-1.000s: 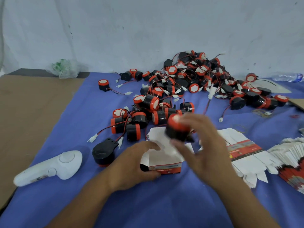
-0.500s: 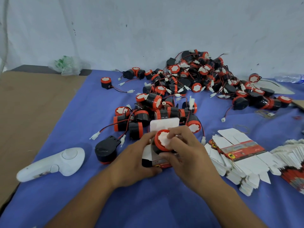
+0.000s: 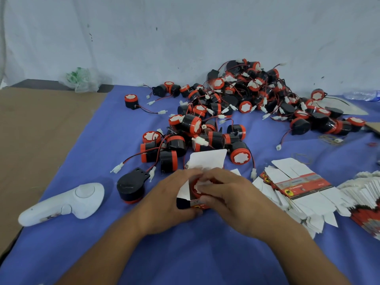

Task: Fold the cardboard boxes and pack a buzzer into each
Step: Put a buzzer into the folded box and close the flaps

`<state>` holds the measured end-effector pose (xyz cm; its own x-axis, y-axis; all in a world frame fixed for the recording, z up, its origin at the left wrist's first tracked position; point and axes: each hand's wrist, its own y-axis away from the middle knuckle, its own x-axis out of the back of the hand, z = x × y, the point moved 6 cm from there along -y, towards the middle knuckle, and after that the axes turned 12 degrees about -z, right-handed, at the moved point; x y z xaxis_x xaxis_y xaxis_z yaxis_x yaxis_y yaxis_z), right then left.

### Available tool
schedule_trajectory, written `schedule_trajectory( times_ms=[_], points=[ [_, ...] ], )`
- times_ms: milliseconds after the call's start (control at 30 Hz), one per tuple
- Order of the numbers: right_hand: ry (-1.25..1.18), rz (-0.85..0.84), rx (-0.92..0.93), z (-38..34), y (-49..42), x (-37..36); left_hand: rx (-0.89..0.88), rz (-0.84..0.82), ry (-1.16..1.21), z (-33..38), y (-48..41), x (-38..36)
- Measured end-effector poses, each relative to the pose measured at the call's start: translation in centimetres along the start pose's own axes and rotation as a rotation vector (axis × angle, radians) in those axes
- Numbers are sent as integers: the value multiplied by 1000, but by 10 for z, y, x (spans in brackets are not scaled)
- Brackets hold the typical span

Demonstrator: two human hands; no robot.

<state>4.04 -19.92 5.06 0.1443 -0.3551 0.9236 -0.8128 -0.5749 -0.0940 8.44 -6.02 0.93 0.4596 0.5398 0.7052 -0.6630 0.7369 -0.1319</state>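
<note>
Box (image 3: 183, 200) being gripped by left hand (image 3: 170, 202), buzzer (image 3: 196, 186) being pinched into it by right hand (image 3: 232, 200); flap (image 3: 207, 159) beyond needs tucking next.

Black-and-orange buzzers (image 3: 236, 112) lie on a blue cloth (image 3: 115, 124).

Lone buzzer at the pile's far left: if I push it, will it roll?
Probably not: the lone buzzer stands on its flat end, red face up, so it should slide. Tipped over, its round body might roll. Its wire and white connector would likely drag behind.
</note>
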Motion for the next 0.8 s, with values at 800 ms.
schedule_trajectory(
  times_ms=[800],
  points=[
    [-238, 325, -461, 53, 5, 25, 1, -118, -703, 21, -2, 4]
  ],
)
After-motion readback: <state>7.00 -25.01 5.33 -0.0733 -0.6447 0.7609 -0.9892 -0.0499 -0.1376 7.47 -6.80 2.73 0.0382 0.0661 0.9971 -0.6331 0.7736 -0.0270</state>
